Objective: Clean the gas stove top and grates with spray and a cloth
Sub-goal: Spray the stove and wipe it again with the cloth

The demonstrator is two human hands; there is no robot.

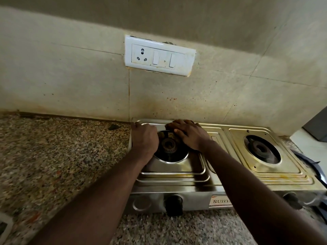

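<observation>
Beige tiled wall (70,76) behind: brown and reddish spatter low down, just above the stove. Not part of the job.

Speckled brown granite bench (62,156) carries the two-burner stainless steel gas stove (177,190), pushed back against the wall.

Progress, as I judge it: both grates are off and out of view, so they are left to do. The left steel burner tray (173,167) shines grey and looks mostly wiped. The right steel burner tray (276,168) is yellowed, with streaks along its front ridges, and the strip between the trays is yellow too. Roughly half of the top is left.

No spray bottle in view, and no cloth I can be sure of.

White switch plate with socket (159,56) sits on the wall above; keep spray off it.

My hands are apart, either side of the left black ring burner (169,145). Left hand (144,137) rests on the stove's rear left corner, fingers hidden, so I cannot tell its grip. Right hand (190,134) lies flat, fingers spread, pressing the tray's back rim; whether a cloth is under it I cannot tell.

Right black ring burner (259,150) bare. Left black knob (174,205) juts forward. A dark blue thing (311,167) lies beside the stove's right end.
</observation>
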